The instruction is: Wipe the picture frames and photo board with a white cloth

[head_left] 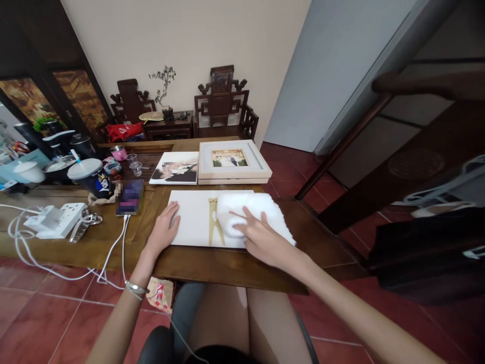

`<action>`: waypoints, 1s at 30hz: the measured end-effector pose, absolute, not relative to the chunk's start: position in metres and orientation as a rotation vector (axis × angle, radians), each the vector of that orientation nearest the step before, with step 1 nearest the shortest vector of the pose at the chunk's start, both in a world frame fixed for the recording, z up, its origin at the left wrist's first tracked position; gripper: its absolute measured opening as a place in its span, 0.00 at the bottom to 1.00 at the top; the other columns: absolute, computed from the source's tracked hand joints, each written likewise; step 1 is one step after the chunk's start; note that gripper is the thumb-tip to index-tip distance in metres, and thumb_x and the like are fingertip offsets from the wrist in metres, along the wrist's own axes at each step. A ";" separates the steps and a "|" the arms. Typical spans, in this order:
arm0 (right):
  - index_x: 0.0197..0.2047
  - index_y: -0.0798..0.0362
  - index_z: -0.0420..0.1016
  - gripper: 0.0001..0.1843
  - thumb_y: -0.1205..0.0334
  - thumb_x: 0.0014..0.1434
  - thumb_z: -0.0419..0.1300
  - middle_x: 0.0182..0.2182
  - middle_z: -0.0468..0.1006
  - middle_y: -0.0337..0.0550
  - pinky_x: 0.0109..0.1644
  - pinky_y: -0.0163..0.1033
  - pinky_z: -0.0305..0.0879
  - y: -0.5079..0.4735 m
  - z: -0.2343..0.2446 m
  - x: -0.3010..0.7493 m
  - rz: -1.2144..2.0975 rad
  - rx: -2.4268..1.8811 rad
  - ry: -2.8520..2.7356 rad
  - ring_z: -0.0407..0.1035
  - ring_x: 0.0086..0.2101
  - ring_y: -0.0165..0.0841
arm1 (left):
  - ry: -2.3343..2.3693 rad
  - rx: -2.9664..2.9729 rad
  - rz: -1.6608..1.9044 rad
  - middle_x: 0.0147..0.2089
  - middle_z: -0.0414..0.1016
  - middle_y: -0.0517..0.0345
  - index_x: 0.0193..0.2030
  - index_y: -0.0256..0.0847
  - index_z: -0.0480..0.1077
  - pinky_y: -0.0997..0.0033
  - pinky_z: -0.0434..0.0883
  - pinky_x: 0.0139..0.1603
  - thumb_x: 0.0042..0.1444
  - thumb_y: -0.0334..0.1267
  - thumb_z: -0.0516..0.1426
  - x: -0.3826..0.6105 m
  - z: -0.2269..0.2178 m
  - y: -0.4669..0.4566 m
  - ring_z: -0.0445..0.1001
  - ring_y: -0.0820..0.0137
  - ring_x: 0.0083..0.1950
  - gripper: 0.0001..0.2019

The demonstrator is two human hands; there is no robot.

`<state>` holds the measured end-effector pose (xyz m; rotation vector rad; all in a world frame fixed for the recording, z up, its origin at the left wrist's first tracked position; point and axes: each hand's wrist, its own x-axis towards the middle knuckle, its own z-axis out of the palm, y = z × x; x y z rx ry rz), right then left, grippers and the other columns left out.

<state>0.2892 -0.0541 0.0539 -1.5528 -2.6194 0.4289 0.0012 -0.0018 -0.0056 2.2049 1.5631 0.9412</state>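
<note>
A white board [193, 217] lies flat on the wooden table [212, 265] in front of me, back side up, with a tan wooden stand piece [214, 222] on it. My left hand [164, 227] rests flat on the board's left edge, fingers spread. My right hand [261, 237] presses a fluffy white cloth [252, 215] onto the board's right part, fingers stretched out over it.
Behind the board lie a white framed photo [233, 161] and an unframed print [176, 168]. To the left are a phone [130, 198] on a cable, a white power strip [62, 218], a lidded cup [93, 177] and small containers. Dark carved chairs [223, 103] stand at the wall.
</note>
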 end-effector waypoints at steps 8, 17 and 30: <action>0.57 0.59 0.72 0.31 0.80 0.51 0.49 0.69 0.49 0.55 0.61 0.79 0.38 -0.026 0.043 0.239 0.317 -1.523 -2.600 0.35 0.67 0.63 | 1.559 2.206 0.964 0.64 0.66 0.37 0.58 0.28 0.69 0.54 0.58 0.70 0.61 0.41 0.49 0.000 -0.007 -0.001 0.62 0.59 0.68 0.23; 0.45 0.53 0.80 0.27 0.80 0.46 0.49 0.69 0.52 0.47 0.65 0.73 0.36 -0.136 0.049 0.267 0.500 -1.110 -2.759 0.33 0.68 0.55 | 1.555 2.221 0.953 0.65 0.66 0.40 0.59 0.32 0.68 0.52 0.57 0.70 0.62 0.40 0.49 0.001 -0.007 -0.002 0.62 0.59 0.68 0.22; 0.61 0.61 0.67 0.31 0.79 0.54 0.47 0.69 0.48 0.59 0.59 0.79 0.42 -0.007 0.054 0.220 0.373 -1.536 -2.613 0.35 0.67 0.61 | 1.528 2.206 0.928 0.66 0.65 0.40 0.61 0.32 0.66 0.52 0.56 0.70 0.63 0.41 0.49 -0.001 -0.008 -0.001 0.59 0.59 0.70 0.23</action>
